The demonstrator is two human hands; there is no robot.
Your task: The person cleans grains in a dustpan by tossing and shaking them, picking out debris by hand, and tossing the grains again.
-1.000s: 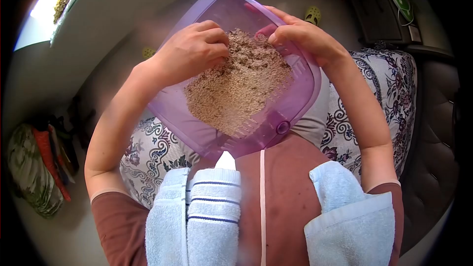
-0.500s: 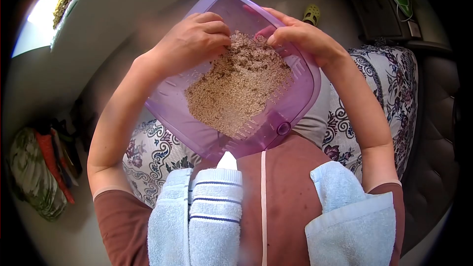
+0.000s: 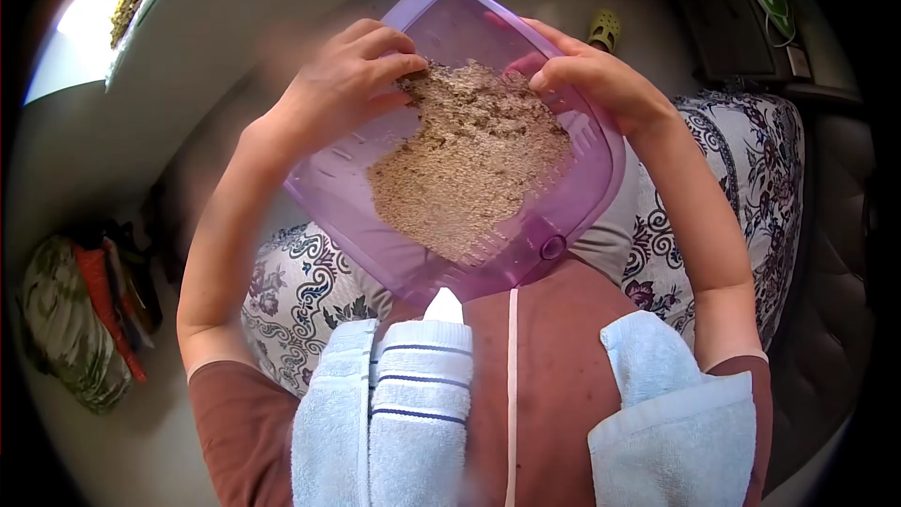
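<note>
A translucent purple plastic bin (image 3: 450, 14) is tilted over my lap. Inside lies a heap of small tan grains (image 3: 460, 169), mixed with dark bits mostly along its far side. My right hand (image 3: 587, 70) grips the bin's right rim, thumb inside and fingers around the outer wall. My left hand (image 3: 361, 70) reaches over the left rim, its fingers bent at the heap's far-left edge beside some dark bits. What those fingertips pinch, if anything, is too small to make out.
Pale blue towels (image 3: 418, 413) hang over my chest. A patterned cover (image 3: 723, 169) spreads beneath me and to the right. On the floor lies a green clog (image 3: 604, 30). A dark cabinet (image 3: 723, 33) stands far right; a camouflage bag (image 3: 70, 319) sits at left.
My left hand has shifted back toward the heap's far-left edge, and its fingers have opened somewhat. The bin, still gripped by my right hand, appears slightly further right.
</note>
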